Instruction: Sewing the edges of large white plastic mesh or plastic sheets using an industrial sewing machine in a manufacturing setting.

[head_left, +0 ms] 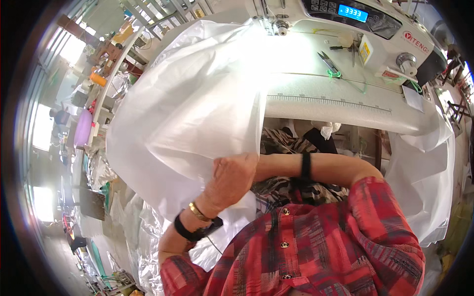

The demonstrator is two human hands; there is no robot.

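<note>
A large, thin white sheet point(182, 116), cloth or plastic, spreads from under the sewing machine's needle area point(276, 27) toward me, with soft folds in it. My left hand point(227, 180) is closed at the sheet's near edge, pinching it. Right up against it lies my right hand point(253, 164), its forearm reaching in from the right; the fingers are hidden behind the left hand. The bright lamp glare washes out the sheet near the needle.
On the machine table point(321, 84), a ruler scale runs along the front edge. Thread snips point(327, 63) with green thread and a dark-handled screwdriver point(340, 48) lie right of the needle. More white sheeting point(419, 182) hangs at the right. An orange thread cone point(98, 79) stands on a left shelf.
</note>
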